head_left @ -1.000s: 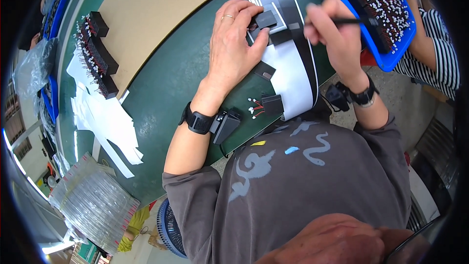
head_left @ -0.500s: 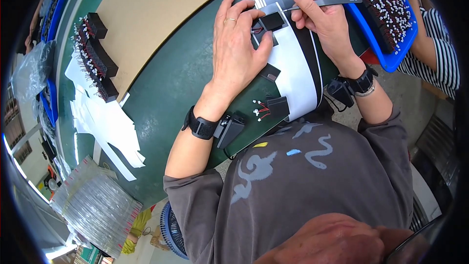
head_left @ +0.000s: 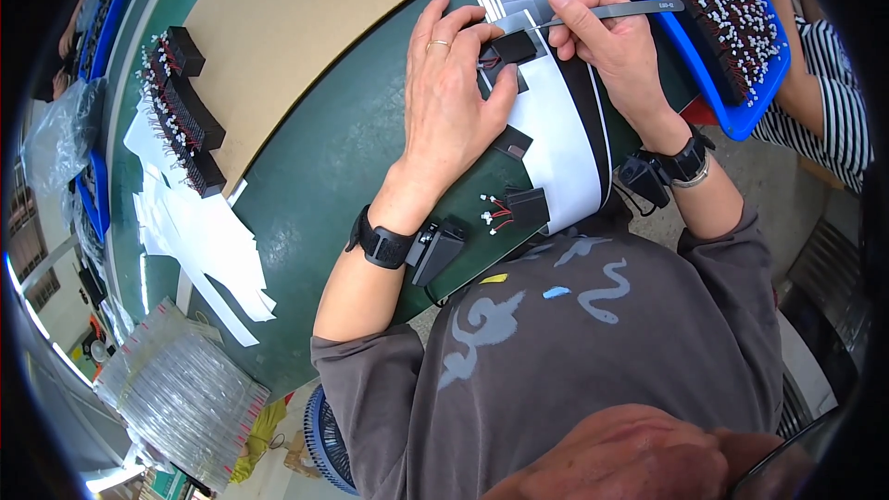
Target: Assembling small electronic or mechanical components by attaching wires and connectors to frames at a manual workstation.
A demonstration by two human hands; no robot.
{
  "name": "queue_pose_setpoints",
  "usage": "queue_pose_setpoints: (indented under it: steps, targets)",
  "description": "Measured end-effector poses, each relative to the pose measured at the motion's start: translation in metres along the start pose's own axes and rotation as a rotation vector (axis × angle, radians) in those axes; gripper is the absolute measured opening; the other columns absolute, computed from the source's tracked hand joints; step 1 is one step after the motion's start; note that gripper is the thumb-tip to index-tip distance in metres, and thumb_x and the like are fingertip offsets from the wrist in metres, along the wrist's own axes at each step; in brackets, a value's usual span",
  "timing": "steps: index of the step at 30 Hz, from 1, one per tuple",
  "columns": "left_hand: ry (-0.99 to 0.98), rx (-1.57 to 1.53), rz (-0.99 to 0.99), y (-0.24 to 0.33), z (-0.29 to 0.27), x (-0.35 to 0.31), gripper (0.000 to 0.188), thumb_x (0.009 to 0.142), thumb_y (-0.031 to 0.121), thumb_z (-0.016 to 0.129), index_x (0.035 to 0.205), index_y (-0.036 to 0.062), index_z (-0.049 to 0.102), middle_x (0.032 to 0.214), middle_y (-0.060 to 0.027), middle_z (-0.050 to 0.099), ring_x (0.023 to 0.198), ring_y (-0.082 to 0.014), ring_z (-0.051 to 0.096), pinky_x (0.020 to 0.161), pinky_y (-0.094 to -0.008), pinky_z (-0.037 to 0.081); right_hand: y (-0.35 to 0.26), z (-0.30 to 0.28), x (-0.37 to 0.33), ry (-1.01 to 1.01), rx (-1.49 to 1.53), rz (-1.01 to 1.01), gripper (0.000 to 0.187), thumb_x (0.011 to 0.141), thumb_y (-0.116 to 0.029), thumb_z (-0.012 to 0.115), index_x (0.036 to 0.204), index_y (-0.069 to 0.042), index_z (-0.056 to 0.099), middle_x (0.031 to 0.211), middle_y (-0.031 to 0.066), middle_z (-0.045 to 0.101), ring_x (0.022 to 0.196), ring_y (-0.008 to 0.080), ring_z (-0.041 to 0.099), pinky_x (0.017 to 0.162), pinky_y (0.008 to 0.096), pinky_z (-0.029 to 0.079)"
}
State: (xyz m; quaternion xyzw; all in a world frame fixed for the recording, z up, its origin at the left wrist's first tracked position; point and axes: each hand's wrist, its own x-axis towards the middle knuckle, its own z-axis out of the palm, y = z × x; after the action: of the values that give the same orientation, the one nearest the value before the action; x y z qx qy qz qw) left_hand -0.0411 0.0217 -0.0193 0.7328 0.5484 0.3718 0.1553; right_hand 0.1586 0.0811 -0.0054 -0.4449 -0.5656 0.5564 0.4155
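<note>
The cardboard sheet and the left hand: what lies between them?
In the head view, only bare green mat separates the cardboard sheet from the left hand.

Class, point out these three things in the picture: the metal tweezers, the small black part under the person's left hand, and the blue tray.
metal tweezers [head_left: 619, 11], head view, middle of the shaft.
small black part [head_left: 512, 46], head view, its top face.
blue tray [head_left: 701, 91], head view, its near rim.

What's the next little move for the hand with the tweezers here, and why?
Probably ease the tweezers tip a touch further in at the small black part: the right hand aims it there, while the left hand pins that part on the white sheet.
</note>
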Motion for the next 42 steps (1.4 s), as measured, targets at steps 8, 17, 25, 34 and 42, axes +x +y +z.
queue_pose_setpoints:
  steps: [8,17,25,34,42]
  targets:
    - [-0.003,-0.004,0.000,0.000,0.000,0.000,0.035,0.077,0.010,0.074,0.110,0.0019,0.066,0.129,-0.0159,0.059,0.139,-0.0414,0.040,0.113,-0.0494,0.036,0.002,0.000,0.001,-0.005,-0.048,-0.047,0.023,0.099,-0.024,0.068,0.084,-0.009,0.059,0.075,0.0017,0.068,0.063,0.0031,0.060,0.053,0.0147,0.039]
    - [-0.012,-0.004,0.002,0.000,-0.001,0.001,0.034,0.077,0.010,0.073,0.109,0.0017,0.065,0.129,-0.0163,0.058,0.139,-0.0416,0.041,0.113,-0.0497,0.036,0.005,0.000,0.002,0.005,-0.122,-0.072,0.022,0.099,-0.023,0.068,0.085,-0.008,0.061,0.074,0.0011,0.069,0.063,0.0026,0.060,0.054,0.0143,0.040]
    - [0.013,0.070,0.065,-0.001,0.000,0.002,0.038,0.079,0.015,0.077,0.112,0.0018,0.066,0.124,-0.0148,0.062,0.130,-0.0384,0.050,0.112,-0.0502,0.038,0.010,-0.001,0.002,0.008,-0.178,-0.136,0.021,0.099,-0.023,0.068,0.086,-0.006,0.062,0.076,0.0021,0.069,0.063,0.0026,0.060,0.055,0.0141,0.041]
    - [0.056,0.377,0.271,0.002,-0.002,0.002,0.034,0.083,0.016,0.075,0.113,0.0024,0.066,0.114,-0.0101,0.066,0.113,-0.0281,0.062,0.098,-0.0420,0.051,0.004,-0.003,-0.003,-0.089,-0.099,-0.364,0.010,0.099,-0.013,0.066,0.102,-0.005,0.061,0.099,0.0058,0.072,0.077,0.0054,0.062,0.066,0.0176,0.046]
    - [0.056,0.530,0.371,-0.005,-0.003,0.006,0.028,0.085,0.017,0.071,0.110,0.0055,0.068,0.112,-0.0069,0.068,0.110,-0.0249,0.064,0.088,-0.0365,0.055,-0.004,0.004,-0.001,-0.292,-0.568,-0.444,0.021,0.089,0.000,0.072,0.101,-0.002,0.055,0.117,0.0110,0.067,0.098,0.0139,0.065,0.082,0.0260,0.052]
